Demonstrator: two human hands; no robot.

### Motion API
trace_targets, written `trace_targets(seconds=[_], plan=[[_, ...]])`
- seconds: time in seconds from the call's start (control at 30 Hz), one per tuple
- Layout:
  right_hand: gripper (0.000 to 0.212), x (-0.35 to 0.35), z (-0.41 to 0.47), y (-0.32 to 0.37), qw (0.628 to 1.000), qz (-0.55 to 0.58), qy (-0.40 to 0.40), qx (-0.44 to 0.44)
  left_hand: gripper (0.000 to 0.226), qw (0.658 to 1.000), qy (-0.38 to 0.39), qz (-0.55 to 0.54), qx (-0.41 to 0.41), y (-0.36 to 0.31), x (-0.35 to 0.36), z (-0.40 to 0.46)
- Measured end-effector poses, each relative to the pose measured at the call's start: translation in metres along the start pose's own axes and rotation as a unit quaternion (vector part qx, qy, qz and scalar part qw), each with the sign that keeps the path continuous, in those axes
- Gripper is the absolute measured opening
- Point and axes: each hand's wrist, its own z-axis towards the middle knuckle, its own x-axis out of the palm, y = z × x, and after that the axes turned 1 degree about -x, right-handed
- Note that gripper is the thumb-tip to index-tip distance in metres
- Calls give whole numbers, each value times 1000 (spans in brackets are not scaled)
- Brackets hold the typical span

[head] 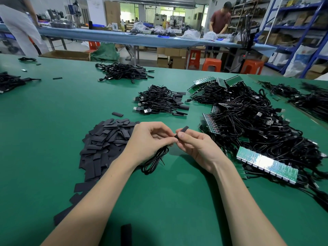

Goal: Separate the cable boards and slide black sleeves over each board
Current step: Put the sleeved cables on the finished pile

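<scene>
**Black sleeve pinched between two hands at frame centre**

Black sleeve [182,130] sits at the centre of the frame, pinched by the right hand [198,148] between thumb and fingers, its free end angled up and right. The left hand [150,141] pinches the sleeve's near end, where a coiled black cable [155,162] hangs down onto the green counter [53,121]. A heap of loose sleeves [104,144] lies just left of the hands. Joined green boards [266,164] with tangled cables fill the right side; finished cables [159,102] lie above centre.
</scene>
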Motion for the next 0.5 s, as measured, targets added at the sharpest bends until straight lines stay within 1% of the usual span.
trace_targets(seconds=[0.13, 0.23, 0.5], plan=[[18, -1, -1, 0, 1000, -9, 11, 0, 15, 1000, -4, 18, 1, 2, 0, 0], [15, -1, -1, 0, 1000, -20, 16, 0, 14, 1000, -7, 30, 3, 2, 1, -1], [14, -4, -1, 1, 999, -29, 25, 1, 13, 1000, -10, 7, -11, -2, 3, -2]])
